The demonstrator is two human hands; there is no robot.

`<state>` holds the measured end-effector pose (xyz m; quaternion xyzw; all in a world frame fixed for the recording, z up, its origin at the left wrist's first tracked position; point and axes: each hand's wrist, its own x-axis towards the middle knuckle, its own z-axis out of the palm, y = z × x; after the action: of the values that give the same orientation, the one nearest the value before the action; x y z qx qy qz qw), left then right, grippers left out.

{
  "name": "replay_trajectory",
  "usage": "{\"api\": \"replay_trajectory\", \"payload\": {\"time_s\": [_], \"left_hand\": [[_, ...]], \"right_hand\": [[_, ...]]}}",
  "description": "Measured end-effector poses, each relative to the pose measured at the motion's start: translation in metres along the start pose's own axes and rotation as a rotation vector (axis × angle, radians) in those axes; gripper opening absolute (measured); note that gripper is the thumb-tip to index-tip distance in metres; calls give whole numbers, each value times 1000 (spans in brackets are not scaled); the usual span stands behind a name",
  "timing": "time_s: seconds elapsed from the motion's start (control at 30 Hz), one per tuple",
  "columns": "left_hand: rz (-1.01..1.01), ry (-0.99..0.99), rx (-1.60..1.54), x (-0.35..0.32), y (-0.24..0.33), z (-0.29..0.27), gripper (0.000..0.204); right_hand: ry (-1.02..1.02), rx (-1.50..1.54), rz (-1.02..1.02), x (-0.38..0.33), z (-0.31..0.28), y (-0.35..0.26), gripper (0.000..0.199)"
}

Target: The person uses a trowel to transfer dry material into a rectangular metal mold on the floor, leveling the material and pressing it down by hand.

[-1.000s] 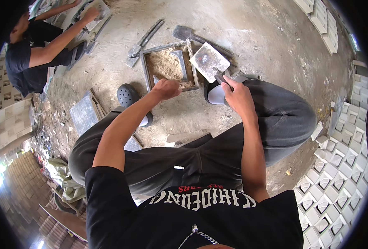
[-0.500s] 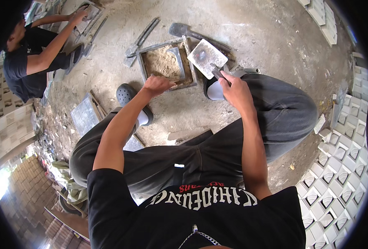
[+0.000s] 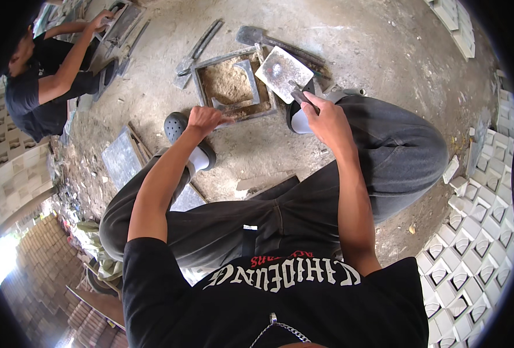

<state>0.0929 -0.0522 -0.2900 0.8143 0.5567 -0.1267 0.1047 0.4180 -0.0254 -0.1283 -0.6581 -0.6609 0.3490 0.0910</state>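
On the floor in front of me lies a square mould frame (image 3: 199, 93) partly filled with loose sandy powder (image 3: 225, 84). Inside it, a smooth grey border shows along the right and near sides. Just at the frame's near left corner is my left hand (image 3: 203, 120), its fingers curled together with the tips by the frame's edge; whatever they may hold is hidden. My right hand (image 3: 328, 122) is closed round the dark handle of a square flat trowel (image 3: 281, 74). The trowel's pale, stained plate is tilted over the frame's right side, above my right foot.
Beyond the frame lie a shovel-like tool (image 3: 251, 36) and dark bars (image 3: 204, 40). Grey flat plates (image 3: 123, 159) rest at left. Stacked pale patterned blocks (image 3: 460, 261) line the right. A co-worker (image 3: 42, 87) crouches at far left, hands on another frame.
My left hand has slid left along the frame's near edge, and more of the grey border inside shows. The trowel has shifted slightly left and away from me.
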Motion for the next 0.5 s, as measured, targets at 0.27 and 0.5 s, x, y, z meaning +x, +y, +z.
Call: {"api": "replay_trajectory", "payload": {"time_s": [0.27, 0.5], "left_hand": [[-15, 53, 12, -4, -17, 23, 44], [93, 254, -52, -4, -11, 22, 35]], "right_hand": [[-36, -118, -147, 4, 18, 0, 33], [-60, -94, -352, 17, 54, 37, 30]]}}
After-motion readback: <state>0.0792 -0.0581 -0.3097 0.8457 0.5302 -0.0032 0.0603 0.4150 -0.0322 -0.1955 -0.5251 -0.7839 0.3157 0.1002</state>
